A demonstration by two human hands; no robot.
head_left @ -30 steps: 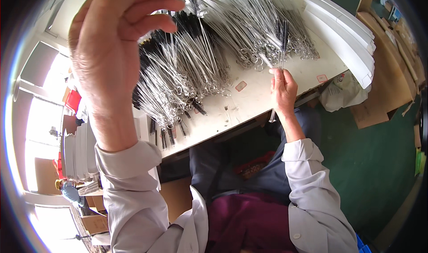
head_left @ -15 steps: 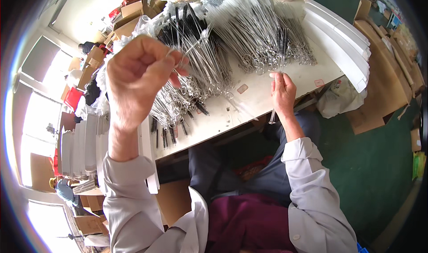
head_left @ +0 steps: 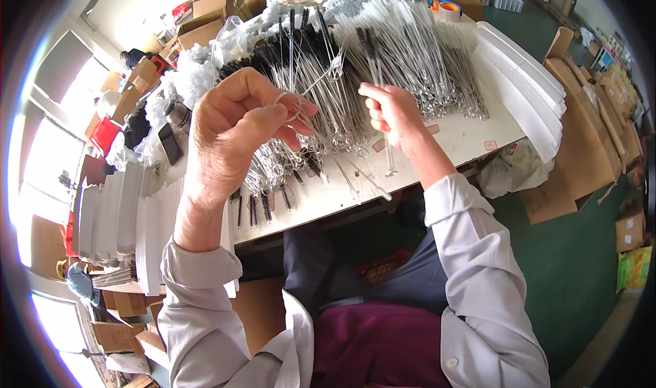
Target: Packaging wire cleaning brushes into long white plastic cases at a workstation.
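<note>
My left hand (head_left: 236,125) is raised over the left part of the table, thumb and fingertips pinched on thin wire loops (head_left: 292,109). A pale wire slants up from that pinch to the right; where it ends is hard to make out. To the right, my right hand (head_left: 398,114) is closed round a few wire-handled cleaning brushes (head_left: 367,45). Their black bristles point up and away, and their ring ends hang below the fist. Behind both hands lie large piles of similar brushes, black-bristled ones (head_left: 273,53) at left and white-bristled ones (head_left: 410,39) at right.
Several loose brushes lie near the front edge of the white table (head_left: 451,142). Long white cartons (head_left: 519,80) line its right side. Tape rolls (head_left: 447,10) sit at the back. A flask (head_left: 178,114) stands at left, near stacked white cartons (head_left: 123,210). Flattened cardboard (head_left: 581,128) leans at right.
My right hand has moved left and up with its brushes, closer to my left hand. My left hand has shifted slightly right and down, still pinching the wire loops.
</note>
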